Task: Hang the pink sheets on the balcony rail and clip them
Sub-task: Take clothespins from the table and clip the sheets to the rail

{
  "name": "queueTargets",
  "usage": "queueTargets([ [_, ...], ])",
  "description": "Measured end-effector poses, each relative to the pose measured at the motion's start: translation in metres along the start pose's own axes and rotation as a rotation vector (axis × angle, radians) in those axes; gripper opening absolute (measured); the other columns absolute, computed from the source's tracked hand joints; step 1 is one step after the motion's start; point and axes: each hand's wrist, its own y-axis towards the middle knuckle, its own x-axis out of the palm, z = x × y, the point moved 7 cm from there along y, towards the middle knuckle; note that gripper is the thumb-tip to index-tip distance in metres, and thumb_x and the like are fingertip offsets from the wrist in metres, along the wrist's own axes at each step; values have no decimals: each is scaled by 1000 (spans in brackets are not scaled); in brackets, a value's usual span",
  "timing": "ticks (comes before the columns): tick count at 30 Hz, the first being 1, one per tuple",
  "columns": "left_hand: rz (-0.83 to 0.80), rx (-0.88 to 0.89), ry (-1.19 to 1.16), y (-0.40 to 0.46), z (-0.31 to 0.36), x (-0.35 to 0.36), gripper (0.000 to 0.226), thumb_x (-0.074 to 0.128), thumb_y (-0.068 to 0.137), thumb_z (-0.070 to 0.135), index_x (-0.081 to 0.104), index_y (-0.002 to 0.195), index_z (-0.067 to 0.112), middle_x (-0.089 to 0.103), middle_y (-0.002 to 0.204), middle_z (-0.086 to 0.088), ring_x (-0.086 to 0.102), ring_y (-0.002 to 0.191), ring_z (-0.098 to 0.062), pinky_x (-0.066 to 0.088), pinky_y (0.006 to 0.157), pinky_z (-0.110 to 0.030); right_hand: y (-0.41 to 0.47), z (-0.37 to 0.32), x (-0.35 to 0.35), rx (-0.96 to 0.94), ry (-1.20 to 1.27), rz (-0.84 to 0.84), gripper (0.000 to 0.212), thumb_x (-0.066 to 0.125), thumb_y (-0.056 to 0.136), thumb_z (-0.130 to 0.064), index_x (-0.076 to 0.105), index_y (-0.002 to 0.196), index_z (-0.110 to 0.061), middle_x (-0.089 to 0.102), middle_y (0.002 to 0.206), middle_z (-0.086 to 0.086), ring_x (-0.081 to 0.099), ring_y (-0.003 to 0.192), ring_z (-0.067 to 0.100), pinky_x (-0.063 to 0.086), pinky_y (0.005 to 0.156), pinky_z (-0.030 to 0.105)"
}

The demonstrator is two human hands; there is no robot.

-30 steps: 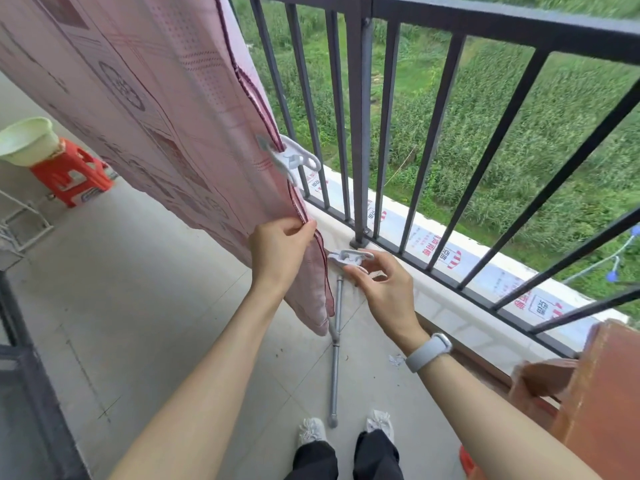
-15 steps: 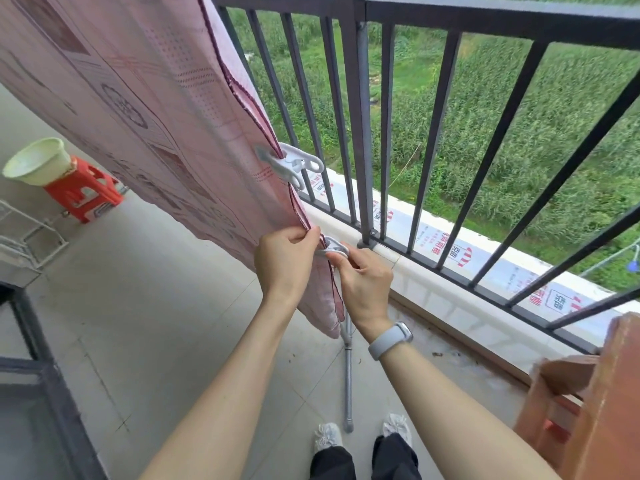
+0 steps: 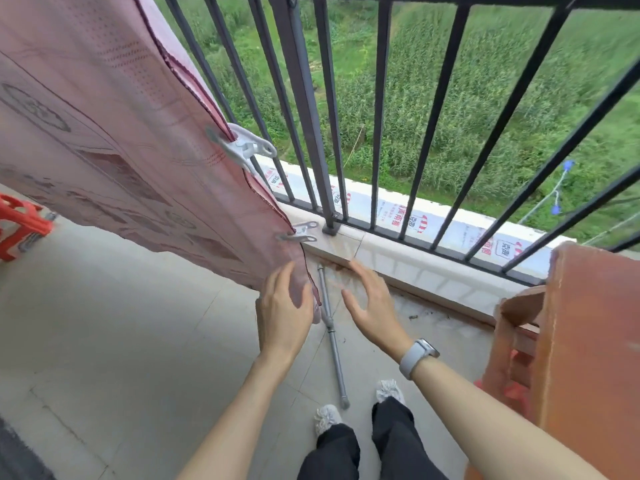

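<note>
The pink sheet (image 3: 104,140) hangs from the dark balcony rail (image 3: 304,109) and fills the left of the view. A white clip (image 3: 242,147) grips its edge halfway down. A second white clip (image 3: 300,233) sits on the edge near the bottom corner. My left hand (image 3: 282,320) is below that clip with fingers spread, right by the sheet's lower corner. My right hand (image 3: 372,306), wearing a grey watch, is open and apart from the sheet, holding nothing.
A grey metal pole (image 3: 332,334) lies on the tiled floor between my hands and feet. An orange-brown wooden stool (image 3: 571,341) stands at the right. A red plastic stool (image 3: 17,226) is at the far left. A low ledge (image 3: 415,268) runs under the rail.
Both hands have let go of the lower clip and sheet edge and dropped down, fingers spread. The clip now stays on the sheet's edge. The view has tilted down.
</note>
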Motion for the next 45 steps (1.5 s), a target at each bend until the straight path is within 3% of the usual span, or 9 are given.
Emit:
queueTargets([
  [5,-428,192,136,-54,-8,79,46,57,84,20,47,128,11,49,132,-8,42,123,-27,34,102,-41,-81,65,-10,260,-123,77,44,43,89,-27,44,130,-11,44,138,5,34,130,19,19,109,24],
  [10,-824,486,241,-141,23,161,50,46,91,30,33,138,19,34,144,-2,31,130,-21,26,107,-36,-201,108,-47,513,-165,379,39,37,84,-18,54,117,-5,56,121,10,48,117,25,28,102,24],
  [15,-1098,837,317,-252,68,210,53,42,92,32,24,141,22,25,149,-3,25,135,-21,25,106,-36,-319,125,-106,676,-497,680,39,34,78,-18,60,107,-12,61,108,6,48,104,20,43,85,37],
  [20,-1250,1109,395,-339,91,246,60,41,93,32,12,144,25,1,155,-4,-2,142,-23,19,111,-45,-397,177,-156,1017,-781,508,53,74,62,-16,59,113,-14,59,115,13,55,108,32,46,81,45],
  [26,-1371,1159,666,-373,75,274,64,42,92,37,7,145,26,-14,154,-3,-16,141,-24,11,112,-52,-419,220,-164,815,-870,238,45,86,45,-5,69,85,-14,67,92,10,66,84,27,49,63,31],
  [31,-1361,1003,555,-351,81,265,55,39,94,31,17,143,22,3,155,-5,-1,142,-22,17,113,-45,-393,204,-184,501,-924,314,13,70,68,-27,65,77,-19,65,82,-1,54,83,19,33,69,31],
  [33,-1274,860,449,-323,85,254,52,40,94,29,21,142,21,15,152,-7,13,140,-23,23,111,-43,-369,189,-187,473,-760,389,20,56,75,-35,62,80,-17,64,81,-3,50,87,16,32,70,29],
  [36,-1069,721,369,-268,77,223,50,42,93,29,26,140,22,24,149,-5,24,135,-23,26,108,-37,-323,160,-179,491,-433,466,22,63,77,-31,63,88,-11,66,83,4,61,83,23,43,69,30],
  [45,-516,486,410,-76,-20,45,39,50,74,27,59,108,11,63,108,-10,62,98,-30,52,74,-40,-133,23,-36,174,-148,15,37,61,84,-34,51,112,-13,62,105,6,58,100,25,43,84,34],
])
